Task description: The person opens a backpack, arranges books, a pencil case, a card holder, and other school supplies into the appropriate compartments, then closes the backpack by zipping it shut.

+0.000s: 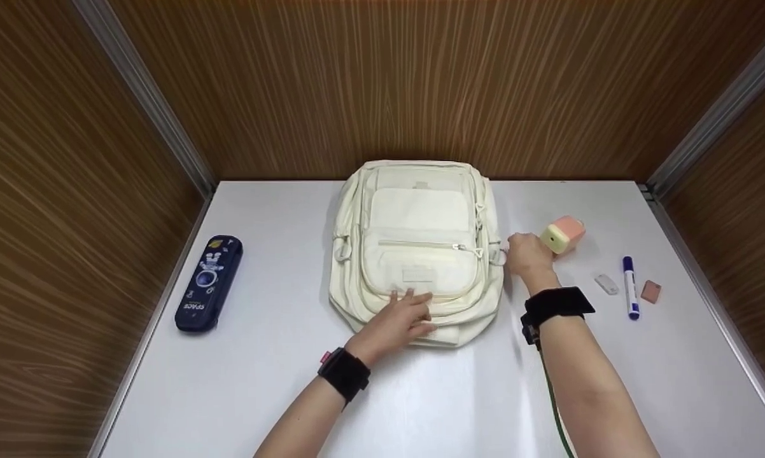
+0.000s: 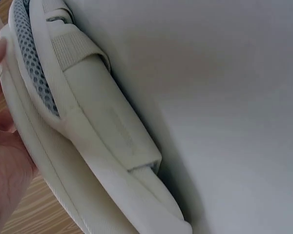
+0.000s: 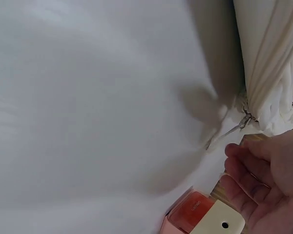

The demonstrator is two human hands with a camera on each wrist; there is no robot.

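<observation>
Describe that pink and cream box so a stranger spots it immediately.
Find the large cream fabric backpack. Just past the bare right hand at its side sits the small pink-and-cream box. Unlike its neighbours, its pale end has a dark round hole.

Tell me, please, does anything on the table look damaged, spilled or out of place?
Nothing stands out: I see no spill or damage. The backpack lies front up, between the dark blue case and the marker.
</observation>
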